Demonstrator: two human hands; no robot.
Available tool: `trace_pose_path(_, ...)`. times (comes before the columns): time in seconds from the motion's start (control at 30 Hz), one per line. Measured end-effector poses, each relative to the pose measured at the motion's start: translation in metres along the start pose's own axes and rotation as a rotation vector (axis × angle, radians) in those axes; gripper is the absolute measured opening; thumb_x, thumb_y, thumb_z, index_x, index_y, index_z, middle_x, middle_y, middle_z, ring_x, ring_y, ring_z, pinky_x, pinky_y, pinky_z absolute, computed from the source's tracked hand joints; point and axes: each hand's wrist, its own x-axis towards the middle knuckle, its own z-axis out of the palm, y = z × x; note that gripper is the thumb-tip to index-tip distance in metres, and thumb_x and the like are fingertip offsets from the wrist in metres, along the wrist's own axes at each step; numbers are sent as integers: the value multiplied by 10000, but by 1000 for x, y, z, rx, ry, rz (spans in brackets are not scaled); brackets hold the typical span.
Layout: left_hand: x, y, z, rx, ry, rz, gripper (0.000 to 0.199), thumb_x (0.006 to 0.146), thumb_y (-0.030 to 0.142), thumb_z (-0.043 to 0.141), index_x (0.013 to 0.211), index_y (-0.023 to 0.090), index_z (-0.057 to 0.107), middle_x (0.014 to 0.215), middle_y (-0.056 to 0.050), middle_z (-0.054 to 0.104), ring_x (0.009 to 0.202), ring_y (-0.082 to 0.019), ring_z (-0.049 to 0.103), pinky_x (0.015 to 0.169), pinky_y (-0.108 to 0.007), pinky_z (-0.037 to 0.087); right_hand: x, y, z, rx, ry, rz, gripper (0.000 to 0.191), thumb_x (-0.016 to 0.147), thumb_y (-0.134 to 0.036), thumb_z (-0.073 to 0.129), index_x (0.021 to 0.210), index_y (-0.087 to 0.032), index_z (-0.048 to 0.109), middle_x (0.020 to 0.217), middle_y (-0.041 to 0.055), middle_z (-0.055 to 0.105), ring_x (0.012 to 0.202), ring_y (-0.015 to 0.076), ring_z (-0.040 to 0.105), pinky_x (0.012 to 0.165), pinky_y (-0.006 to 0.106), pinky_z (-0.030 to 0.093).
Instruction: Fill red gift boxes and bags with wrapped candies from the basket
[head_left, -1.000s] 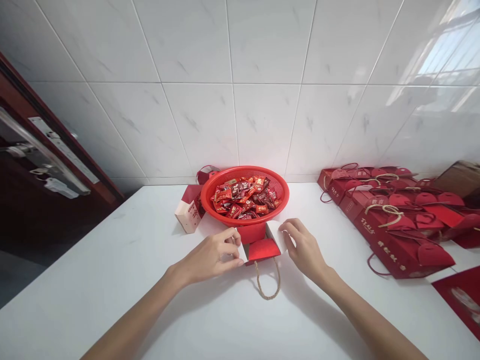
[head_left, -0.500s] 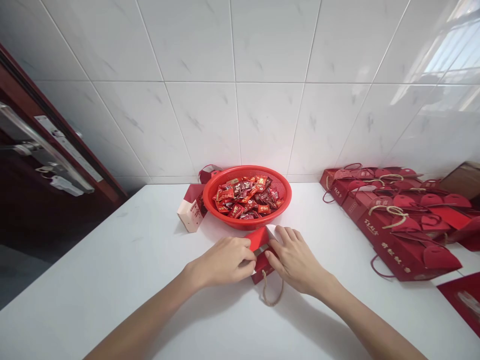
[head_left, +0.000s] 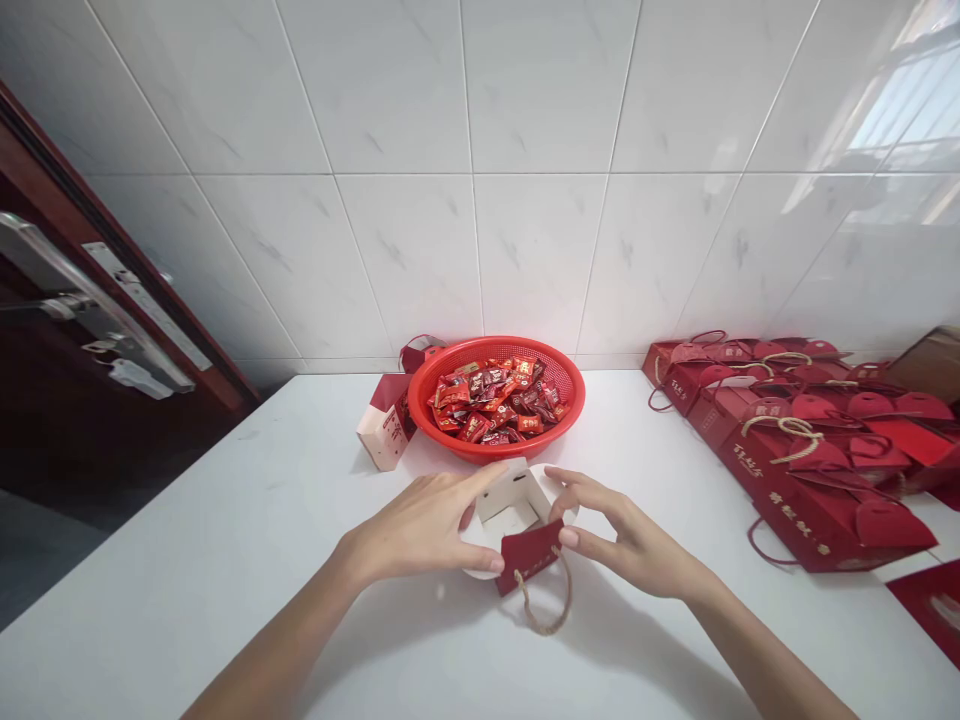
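Glare streaks the upper-right tiles [head_left: 900, 115], soft shadows dim the bright tabletop [head_left: 225, 530], and edges look stretched.

Head view; forward and downward

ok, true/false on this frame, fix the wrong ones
1. The left hand and right hand are on opposite sides of the open box. True.
2. The open box's rope handle is black. False: it is tan.
3. The red basket holds wrapped candies. True.
4. The open box is filled to the brim with candies. False: its bare white inside shows.
5. The group of dark red boxes is left of the basket in the picture. False: it is on the right.
6. A pale-and-red box is beside the basket, on its left in the picture. True.
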Motion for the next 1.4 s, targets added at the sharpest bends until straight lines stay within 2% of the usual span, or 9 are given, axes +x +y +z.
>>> trace_pose_path(0.1, 5, -12, 0, -60, -45, -51, 849, 647, 639, 758, 1354, 223, 541, 708, 47, 539, 620, -156, 508, 549, -236, 279, -1, 3, 3, 74, -13, 19, 317, 983, -429, 537, 811, -237, 723, 1352, 103, 641, 1428, 303, 437, 1083, 560, 454)
trace_pose_path(0.2, 9, -16, 2, -155, -31, -73, 734, 796, 674, 618, 1329, 172, 553, 676, 54, 487, 598, -135, 467, 534, -228, 272, -2, 11, 10, 64, -16, 40, 282, 925, -427, 638, 735, -228, 701, 1446, 88, 570, 1461, 320, 378, 1105, 597, 418)
trace_pose_path(0.3, 9, -14, 7, -207, 9, -111, 649, 858, 643, 556, 1303, 170, 566, 655, 60, 447, 584, -131, 436, 521, -227, 279, -5, 18, 15, 23, -18, 21, 130, 851, -366, 744, 864, -242, 708, 1486, 96, 529, 1476, 331, 340, 1110, 607, 413)
trace_pose_path(0.67, 9, -17, 10, -209, 4, -162, 323, 789, 436, 625, 971, 177, 690, 621, 61, 300, 544, -106, 297, 490, -235, 204, -5, 33, 25, -107, -63, -96, 276, 895, -353, 702, 1154, -259, 676, 1537, 89, 471, 1492, 304, 324, 1162, 533, 404)
trace_pose_path(0.8, 10, -15, 10, -130, 59, -192, 346, 808, 427, 592, 1022, 185, 717, 598, 63, 291, 535, -115, 310, 492, -245, 199, 6, 44, 24, -148, -61, -138, 297, 903, -408, 685, 1153, -248, 676, 1513, 102, 501, 1481, 311, 347, 1161, 510, 412)
trace_pose_path(1.03, 3, -16, 15, -90, 163, -198, 513, 878, 416, 524, 1351, 248, 631, 563, 74, 411, 520, -123, 432, 513, -222, 316, 14, 53, 16, -250, 22, -160, 330, 889, -423, 694, 1175, -262, 658, 1541, 113, 454, 1452, 333, 382, 1156, 538, 396)
trace_pose_path(1.23, 13, -26, -4, -56, 349, -117, 418, 875, 442, 552, 1144, 195, 756, 745, -15, 696, 665, -174, 607, 624, -257, 456, 14, 40, 0, -187, 14, -172, 356, 844, -467, 737, 1122, -256, 666, 1513, 119, 477, 1401, 324, 446, 1110, 492, 443)
trace_pose_path(1.33, 36, -36, -23, 17, 466, -76, 366, 869, 400, 551, 1081, 197, 769, 968, -57, 766, 837, -211, 683, 746, -279, 497, 24, 29, -5, -106, 73, -180, 270, 893, -448, 684, 1074, -248, 671, 1359, 118, 613, 1239, 279, 594, 1013, 424, 513)
trace_pose_path(1.4, 57, -42, -33, 117, 431, -126, 327, 857, 380, 562, 1035, 204, 774, 947, -59, 773, 859, -232, 697, 731, -286, 491, 37, 24, -6, -50, 126, -184, 206, 927, -420, 640, 1031, -247, 682, 1244, 101, 680, 1135, 252, 651, 959, 394, 530)
